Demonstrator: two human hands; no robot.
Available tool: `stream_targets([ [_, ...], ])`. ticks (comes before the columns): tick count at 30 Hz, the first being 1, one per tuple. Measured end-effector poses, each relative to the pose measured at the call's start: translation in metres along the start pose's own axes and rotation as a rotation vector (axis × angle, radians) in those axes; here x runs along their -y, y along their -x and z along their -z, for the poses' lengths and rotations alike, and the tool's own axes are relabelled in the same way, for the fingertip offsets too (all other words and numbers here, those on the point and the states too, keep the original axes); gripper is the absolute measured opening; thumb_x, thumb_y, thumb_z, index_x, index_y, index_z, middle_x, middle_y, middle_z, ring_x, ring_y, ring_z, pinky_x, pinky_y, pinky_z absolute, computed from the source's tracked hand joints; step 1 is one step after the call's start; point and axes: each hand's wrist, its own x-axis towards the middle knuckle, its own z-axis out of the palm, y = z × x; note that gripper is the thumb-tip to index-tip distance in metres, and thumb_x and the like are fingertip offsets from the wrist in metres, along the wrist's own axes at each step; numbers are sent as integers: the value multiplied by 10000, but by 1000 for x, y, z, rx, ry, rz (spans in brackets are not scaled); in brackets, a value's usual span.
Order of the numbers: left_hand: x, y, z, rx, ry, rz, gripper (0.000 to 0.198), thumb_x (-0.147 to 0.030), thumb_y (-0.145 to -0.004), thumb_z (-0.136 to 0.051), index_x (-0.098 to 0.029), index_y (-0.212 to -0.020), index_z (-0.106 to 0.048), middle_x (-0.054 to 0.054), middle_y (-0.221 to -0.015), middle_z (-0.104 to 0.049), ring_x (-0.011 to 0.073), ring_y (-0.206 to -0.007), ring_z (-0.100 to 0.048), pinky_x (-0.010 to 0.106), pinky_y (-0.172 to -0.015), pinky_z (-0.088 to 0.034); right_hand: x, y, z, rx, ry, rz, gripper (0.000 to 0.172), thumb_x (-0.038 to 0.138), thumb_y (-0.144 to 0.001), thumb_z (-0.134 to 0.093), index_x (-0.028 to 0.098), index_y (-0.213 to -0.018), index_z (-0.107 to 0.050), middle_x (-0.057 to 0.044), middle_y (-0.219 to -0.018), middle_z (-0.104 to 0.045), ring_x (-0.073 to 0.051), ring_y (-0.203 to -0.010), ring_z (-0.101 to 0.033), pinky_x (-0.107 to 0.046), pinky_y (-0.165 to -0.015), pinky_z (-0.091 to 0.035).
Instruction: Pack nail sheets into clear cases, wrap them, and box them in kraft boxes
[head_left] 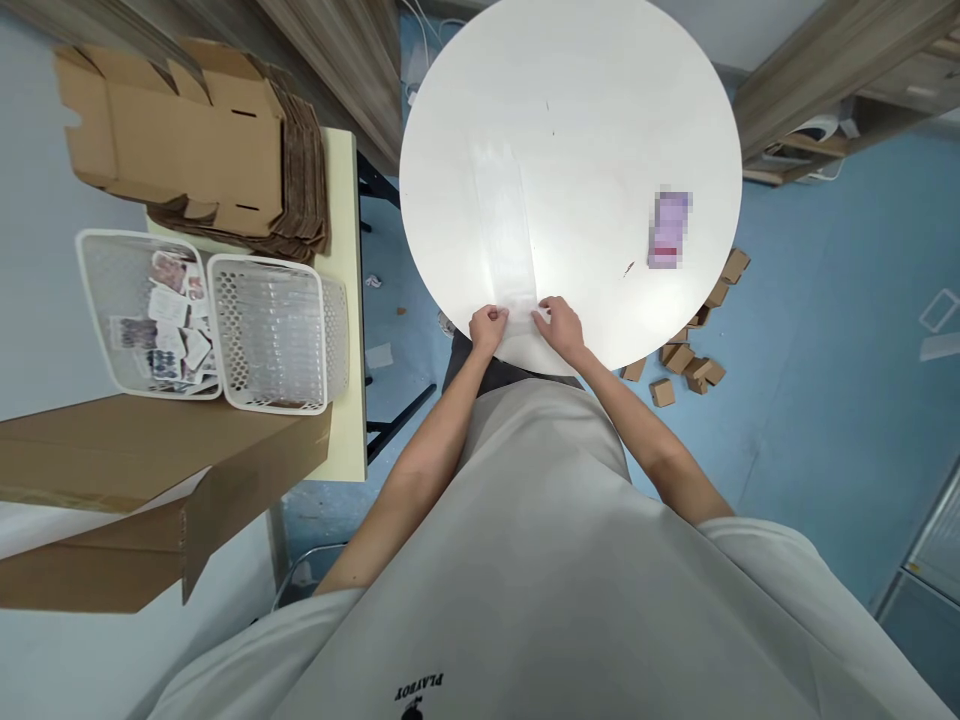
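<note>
A long clear plastic strip [504, 225] lies flat on the round white table [600, 100], running from the middle toward the near edge. My left hand [487, 328] is closed in a pinch on the strip's near left corner. My right hand [561, 322] has its fingers curled on the strip's near right corner. Both hands sit at the table's front edge, close together. A small purple object [669, 230], blurred, lies on the table to the right.
To the left, a side table [346, 300] carries a stack of flat cardboard blanks [202, 140] and two white mesh baskets, one with printed cards [161, 315], one with clear bags [271, 335]. A large open carton [135, 480] stands nearer. Small cardboard boxes [694, 350] litter the blue floor.
</note>
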Motion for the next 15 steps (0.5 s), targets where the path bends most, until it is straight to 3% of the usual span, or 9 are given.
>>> stream_targets([
  [5, -3, -2, -1, -11, 2, 31, 155, -331, -972, -726, -198, -1011, -795, 90, -1125, -843, 243, -1073, -766, 314, -982, -546, -12, -23, -16, 0, -228, -268, 379, 433, -1014, -695, 183, -1299, -678, -140, -1271, -791, -289, -1125, -751, -437, -1042, -579],
  [10, -4, 2, -1, -41, 6, 28, 161, -323, -971, -723, -193, -1016, -806, 117, -1133, -847, 274, -1114, -773, 344, -1028, -545, 0, -32, -35, -53, -355, -332, 413, 531, -883, -810, 192, -1104, -729, -115, -1134, -792, -286, -1060, -741, -422, -995, -592],
  [15, 1, 3, 3, -59, 76, 45, 227, -321, -948, -760, -198, -1136, -794, 119, -1203, -840, 278, -1165, -773, 373, -1068, -552, -2, -27, -37, -39, -727, -332, 330, 521, -852, -811, 212, -910, -714, -51, -974, -776, -232, -938, -721, -368, -901, -598],
])
